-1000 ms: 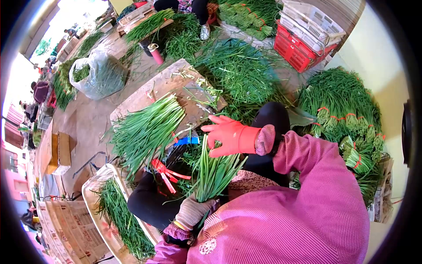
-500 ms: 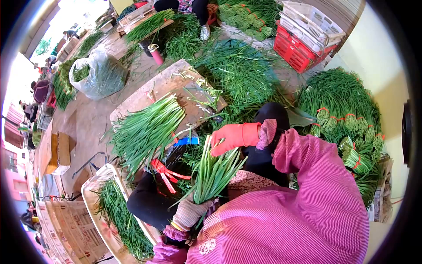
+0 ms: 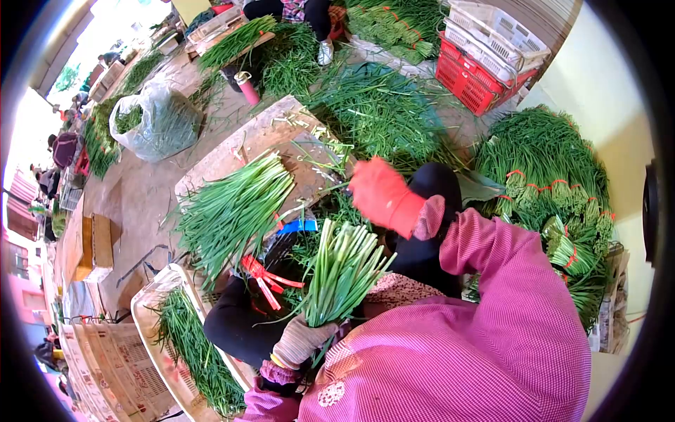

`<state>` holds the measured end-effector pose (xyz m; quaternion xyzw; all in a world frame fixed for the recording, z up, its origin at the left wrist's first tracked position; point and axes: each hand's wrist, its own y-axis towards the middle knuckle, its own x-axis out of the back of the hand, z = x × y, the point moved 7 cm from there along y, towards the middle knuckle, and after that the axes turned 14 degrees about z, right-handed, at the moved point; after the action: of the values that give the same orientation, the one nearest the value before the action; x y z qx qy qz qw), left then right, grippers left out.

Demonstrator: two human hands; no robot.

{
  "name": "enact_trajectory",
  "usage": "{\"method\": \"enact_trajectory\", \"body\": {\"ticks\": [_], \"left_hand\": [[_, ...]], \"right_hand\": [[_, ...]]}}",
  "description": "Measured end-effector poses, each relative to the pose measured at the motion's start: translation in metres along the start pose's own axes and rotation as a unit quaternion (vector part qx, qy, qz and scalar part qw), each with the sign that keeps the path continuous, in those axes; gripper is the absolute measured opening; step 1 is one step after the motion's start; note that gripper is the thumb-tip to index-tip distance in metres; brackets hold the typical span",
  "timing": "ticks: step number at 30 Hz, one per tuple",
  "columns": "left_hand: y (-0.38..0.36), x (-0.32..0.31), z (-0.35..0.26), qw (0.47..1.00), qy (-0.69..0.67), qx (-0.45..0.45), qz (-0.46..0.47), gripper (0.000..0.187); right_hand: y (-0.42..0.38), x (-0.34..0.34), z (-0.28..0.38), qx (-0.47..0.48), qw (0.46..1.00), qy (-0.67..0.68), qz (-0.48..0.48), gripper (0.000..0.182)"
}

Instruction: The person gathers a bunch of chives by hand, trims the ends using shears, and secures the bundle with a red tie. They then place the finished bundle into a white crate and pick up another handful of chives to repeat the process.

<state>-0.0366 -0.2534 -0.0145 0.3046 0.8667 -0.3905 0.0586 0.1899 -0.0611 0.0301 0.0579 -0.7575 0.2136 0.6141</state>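
Note:
My left hand [image 3: 304, 342], in a grey knit glove, is closed around the lower part of a bunch of garlic chives [image 3: 341, 278] over my lap. The pale cut ends of the bunch point up and away from me. My right hand [image 3: 383, 195], in an orange-red glove, is raised beyond the bunch and apart from it, near the corner of the board; its fingers are blurred and partly hidden. A larger pile of garlic chives [image 3: 242, 204] lies on the wooden board [image 3: 246, 141] ahead. Red ties [image 3: 264, 278] hang at the board's near edge, by a blue strip [image 3: 299, 226].
Tied chive bundles [image 3: 555, 183] are heaped at the right. Loose chives [image 3: 380, 112] cover the floor beyond the board. A pale crate [image 3: 144, 302] of greens stands at my left. Farther off are stacked crates [image 3: 471, 77], a plastic bag [image 3: 162, 126], a pink bottle [image 3: 247, 88] and a seated person.
My right hand has let go of the cut ends of the bunch and moved up and to the right. My left hand keeps its grip, almost in the same place.

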Motion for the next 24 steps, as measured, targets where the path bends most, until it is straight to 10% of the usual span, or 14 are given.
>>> {"method": "enact_trajectory", "body": {"ticks": [2,4,7,10,24], "left_hand": [[-0.002,0.002,0.001,0.999,0.006,-0.032,0.002,0.032],[-0.003,0.002,-0.003,0.998,0.013,-0.064,0.004,0.034],[-0.003,-0.005,-0.017,0.997,0.023,-0.076,-0.003,0.031],[0.003,0.004,-0.006,0.997,0.065,-0.038,0.000,0.029],[-0.003,0.003,-0.009,0.998,0.038,0.002,0.044,0.029]], "right_hand": [[-0.021,0.031,-0.046,-0.116,0.965,-0.088,-0.217,0.016],[-0.036,0.036,-0.062,-0.081,0.950,0.118,-0.278,0.017],[-0.018,0.004,-0.034,0.114,0.824,0.554,-0.017,0.030],[-0.035,0.027,0.007,0.249,0.854,0.455,-0.036,0.035],[-0.036,0.022,0.026,0.289,0.888,0.348,-0.090,0.010]]}}
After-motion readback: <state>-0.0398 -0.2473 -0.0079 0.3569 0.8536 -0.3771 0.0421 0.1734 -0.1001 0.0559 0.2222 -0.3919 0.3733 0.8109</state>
